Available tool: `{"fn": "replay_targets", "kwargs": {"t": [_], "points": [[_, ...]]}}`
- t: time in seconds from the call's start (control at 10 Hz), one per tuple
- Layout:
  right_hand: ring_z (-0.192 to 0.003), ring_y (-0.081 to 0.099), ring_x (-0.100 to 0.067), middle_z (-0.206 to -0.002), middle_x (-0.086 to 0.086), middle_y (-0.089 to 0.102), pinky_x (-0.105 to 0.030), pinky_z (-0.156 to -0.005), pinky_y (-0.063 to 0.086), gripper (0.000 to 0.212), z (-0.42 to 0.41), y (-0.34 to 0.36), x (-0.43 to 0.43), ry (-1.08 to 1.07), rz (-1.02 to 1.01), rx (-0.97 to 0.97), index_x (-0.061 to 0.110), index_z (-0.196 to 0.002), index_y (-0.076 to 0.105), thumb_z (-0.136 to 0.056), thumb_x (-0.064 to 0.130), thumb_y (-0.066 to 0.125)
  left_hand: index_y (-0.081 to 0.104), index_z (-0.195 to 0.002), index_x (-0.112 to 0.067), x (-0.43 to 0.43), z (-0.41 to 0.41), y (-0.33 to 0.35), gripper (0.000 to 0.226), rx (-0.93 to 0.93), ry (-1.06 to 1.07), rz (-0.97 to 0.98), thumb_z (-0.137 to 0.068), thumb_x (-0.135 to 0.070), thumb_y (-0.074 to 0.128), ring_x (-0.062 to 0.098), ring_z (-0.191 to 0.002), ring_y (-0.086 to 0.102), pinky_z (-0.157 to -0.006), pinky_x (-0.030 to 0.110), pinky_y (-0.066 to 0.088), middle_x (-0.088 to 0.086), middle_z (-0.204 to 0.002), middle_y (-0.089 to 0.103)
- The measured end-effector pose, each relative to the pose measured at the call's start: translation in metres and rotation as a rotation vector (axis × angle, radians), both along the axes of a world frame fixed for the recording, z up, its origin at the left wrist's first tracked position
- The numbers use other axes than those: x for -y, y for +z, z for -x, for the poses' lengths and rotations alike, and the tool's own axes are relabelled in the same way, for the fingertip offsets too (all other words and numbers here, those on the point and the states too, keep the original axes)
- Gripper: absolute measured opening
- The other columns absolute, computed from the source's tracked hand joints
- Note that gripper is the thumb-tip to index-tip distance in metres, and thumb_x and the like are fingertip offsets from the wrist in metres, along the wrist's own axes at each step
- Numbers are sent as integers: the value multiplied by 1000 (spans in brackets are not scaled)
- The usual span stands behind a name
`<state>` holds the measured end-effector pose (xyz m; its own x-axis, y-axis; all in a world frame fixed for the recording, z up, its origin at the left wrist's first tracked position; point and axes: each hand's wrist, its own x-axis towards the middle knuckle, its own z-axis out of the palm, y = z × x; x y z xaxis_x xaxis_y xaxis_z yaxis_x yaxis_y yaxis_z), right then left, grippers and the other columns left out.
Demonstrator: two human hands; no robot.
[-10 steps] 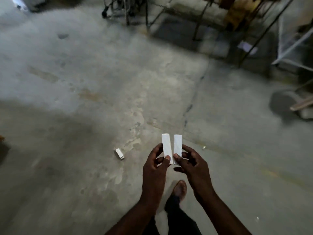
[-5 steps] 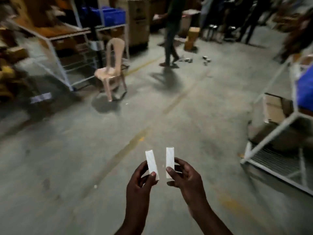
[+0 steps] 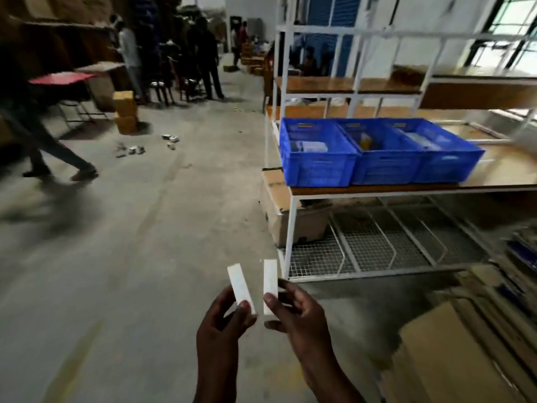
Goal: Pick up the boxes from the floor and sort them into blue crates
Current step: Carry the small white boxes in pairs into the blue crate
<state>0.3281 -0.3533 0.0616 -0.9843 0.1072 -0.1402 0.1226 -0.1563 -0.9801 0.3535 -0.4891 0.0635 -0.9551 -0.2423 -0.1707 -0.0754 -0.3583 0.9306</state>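
My left hand (image 3: 222, 324) grips a slim white box (image 3: 239, 282) by its lower end. Beside it, my right hand (image 3: 296, 312) pinches a second slim white box (image 3: 269, 279), held upright. The two boxes stand a little apart, low in the middle of the view. Three blue crates sit side by side on a wooden shelf up to the right: the nearest crate (image 3: 316, 164), the middle crate (image 3: 386, 167) and the far crate (image 3: 447, 167). Each holds some items. Several small boxes (image 3: 136, 149) lie scattered on the floor far ahead on the left.
A white metal rack (image 3: 290, 228) carries the crate shelf, with a cardboard carton (image 3: 290, 225) and wire mesh beneath. Flat cardboard (image 3: 453, 353) lies at lower right. A person (image 3: 49, 152) strides across the left; other people stand at the back near stacked cartons (image 3: 125, 112).
The view has swung from the floor round to the rack with the blue crates. Both hands still hold their white boxes, now a little further apart.
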Motion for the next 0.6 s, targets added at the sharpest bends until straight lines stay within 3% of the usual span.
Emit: {"fn": "replay_targets", "kwargs": {"t": [0.1, 0.2, 0.4, 0.6], "points": [[-94, 79, -17, -104, 3, 82, -36, -73, 67, 33, 90, 6, -44, -155, -47, 4, 27, -120, 73, -89, 21, 83, 74, -131, -16, -43, 111, 7, 38, -79, -44, 4, -97, 0, 69, 28, -105, 79, -87, 42, 65, 2, -122, 80], [-95, 80, -17, -108, 0, 81, -37, -75, 67, 35, 147, 15, -67, -209, -62, -29, 25, -123, 73, -89, 22, 82, 74, -131, -17, -68, 179, 9, 37, -72, -145, 59, -98, -1, 67, 25, -103, 80, -91, 44, 64, -1, -120, 81], [-96, 80, -20, -110, -1, 81, -45, -83, 66, 46, 272, 30, -117, -315, -60, -2, 23, -130, 70, -87, 28, 84, 72, -134, -19, -119, 321, 25, 37, -122, -293, 73, -100, -5, 67, 26, -110, 78, -95, 47, 63, 0, -123, 80], [-96, 80, -18, -106, -1, 82, -37, -80, 66, 35, 401, 31, -171, -380, -50, -13, 21, -121, 72, -88, 21, 83, 72, -133, -14, -182, 460, 23, 35, -94, -347, 74, -99, -3, 68, 32, -109, 78, -92, 46, 65, 6, -119, 81]]}}
